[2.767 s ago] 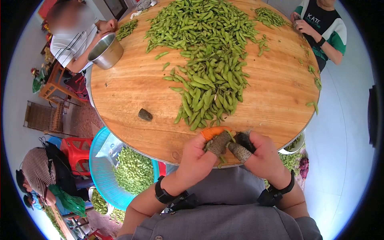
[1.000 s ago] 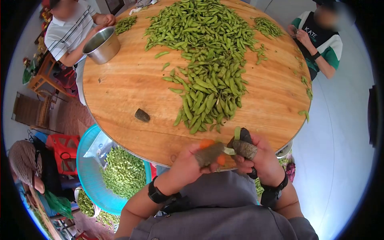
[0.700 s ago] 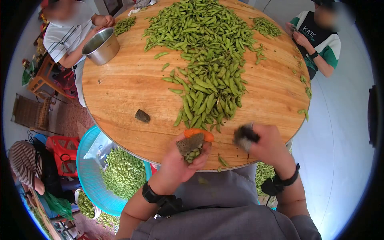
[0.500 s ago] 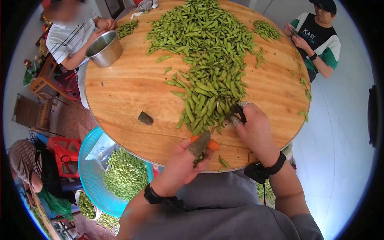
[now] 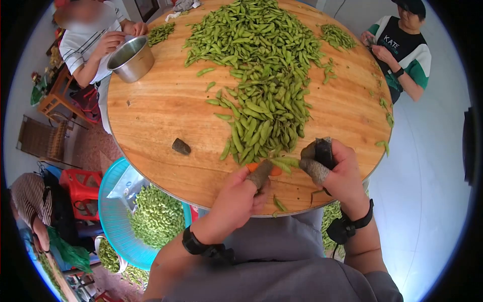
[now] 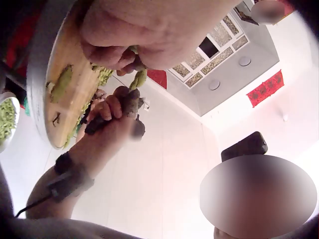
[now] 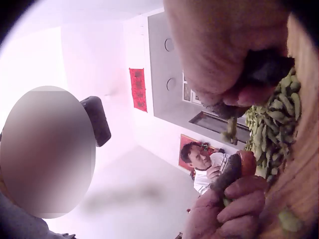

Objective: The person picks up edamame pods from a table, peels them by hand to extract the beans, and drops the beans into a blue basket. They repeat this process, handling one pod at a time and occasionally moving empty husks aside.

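An edamame pod (image 5: 287,164) spans the gap between my hands, just above the table's near edge. My left hand (image 5: 237,197), with a grey thumb cover and an orange finger cover, is curled at the pod's left end. In the right wrist view, a bit of green bean (image 7: 227,202) shows inside its curled fingers. My right hand (image 5: 344,173) wears grey and black finger covers and pinches the pod's other end; in the left wrist view the pod (image 6: 139,78) reaches its thumb. A large heap of edamame pods (image 5: 261,100) lies beyond the hands.
A loose dark finger cover (image 5: 181,146) lies on the round wooden table (image 5: 161,116). A steel pot (image 5: 135,65) stands by a seated person at the left. Below the edge is a blue basket (image 5: 108,201) of shelled beans. Another person (image 5: 402,45) sits at the right.
My right hand reached to the heap and came back toward the left hand with a pod. Earlier, the left hand turned up, showing several shelled beans in its palm; now its thumb is on the pod.
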The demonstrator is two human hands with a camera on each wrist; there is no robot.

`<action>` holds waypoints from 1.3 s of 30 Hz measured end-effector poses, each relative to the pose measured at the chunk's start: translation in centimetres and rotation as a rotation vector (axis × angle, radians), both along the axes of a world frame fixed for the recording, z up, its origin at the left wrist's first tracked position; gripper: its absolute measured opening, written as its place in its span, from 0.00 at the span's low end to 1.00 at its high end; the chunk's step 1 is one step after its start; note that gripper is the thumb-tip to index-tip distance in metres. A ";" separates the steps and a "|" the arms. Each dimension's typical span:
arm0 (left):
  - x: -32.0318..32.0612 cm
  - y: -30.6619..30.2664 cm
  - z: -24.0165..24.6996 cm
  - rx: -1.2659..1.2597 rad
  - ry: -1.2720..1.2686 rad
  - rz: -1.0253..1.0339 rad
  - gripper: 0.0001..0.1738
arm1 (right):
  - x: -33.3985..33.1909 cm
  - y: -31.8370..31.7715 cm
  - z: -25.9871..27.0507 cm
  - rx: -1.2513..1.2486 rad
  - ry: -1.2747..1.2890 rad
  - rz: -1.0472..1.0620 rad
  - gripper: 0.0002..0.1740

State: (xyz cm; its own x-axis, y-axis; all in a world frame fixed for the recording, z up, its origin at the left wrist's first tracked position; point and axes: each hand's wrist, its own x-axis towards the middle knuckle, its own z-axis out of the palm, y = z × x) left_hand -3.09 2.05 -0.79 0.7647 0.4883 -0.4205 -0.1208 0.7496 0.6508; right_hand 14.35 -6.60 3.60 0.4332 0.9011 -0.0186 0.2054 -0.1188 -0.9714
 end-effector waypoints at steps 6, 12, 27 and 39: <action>-1.1 0.9 -0.5 -0.336 -0.260 -0.241 0.14 | 0.5 -0.7 0.0 0.057 -0.142 0.259 0.09; -1.0 -0.1 1.3 -0.234 -0.160 -0.244 0.12 | -0.3 -0.8 -0.8 0.075 -0.107 0.163 0.12; -0.5 -1.2 -0.2 0.762 0.064 -0.081 0.19 | -1.0 -2.1 -0.5 -0.044 -0.142 0.388 0.18; -1.7 -0.9 0.1 0.512 -0.084 -0.217 0.12 | -1.2 -2.8 0.4 -0.304 0.990 0.379 0.16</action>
State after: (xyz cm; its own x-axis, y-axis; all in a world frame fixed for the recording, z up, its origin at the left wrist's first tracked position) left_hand -4.83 1.11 -0.72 0.8910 0.4419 -0.1045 -0.0661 0.3540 0.9329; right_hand 13.12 -9.44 3.96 -0.1993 0.8715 -0.4480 -0.5737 -0.4744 -0.6677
